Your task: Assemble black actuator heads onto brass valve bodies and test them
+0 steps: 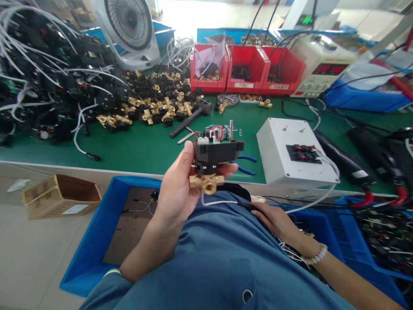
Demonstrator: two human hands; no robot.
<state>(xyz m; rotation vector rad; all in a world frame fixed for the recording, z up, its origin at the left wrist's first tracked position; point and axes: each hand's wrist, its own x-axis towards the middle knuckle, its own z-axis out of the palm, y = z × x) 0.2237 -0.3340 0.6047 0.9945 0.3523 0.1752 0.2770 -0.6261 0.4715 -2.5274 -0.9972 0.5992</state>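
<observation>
My left hand (179,187) is wrapped round a motorized valve (217,151), held upright over the table's front edge. It has a black, open-topped housing with circuit parts and a metal pin showing, and a brass valve body (209,183) below. A grey cable (222,202) runs from the valve toward my right hand (274,219). There my fingers are closed on the cable's black connector end (245,206), low by my lap. Blue-handled pliers (247,165) lie behind the valve, partly hidden by it. A black mallet (193,116) and small metal clips (230,130) lie farther back.
On the green table (145,146) are a pile of brass fittings (161,105), cabled black units (80,82), red bins (247,73), a grey switch box (277,146) and a power supply (327,64). A fan (130,30) stands behind. Blue crates (93,241) flank my lap.
</observation>
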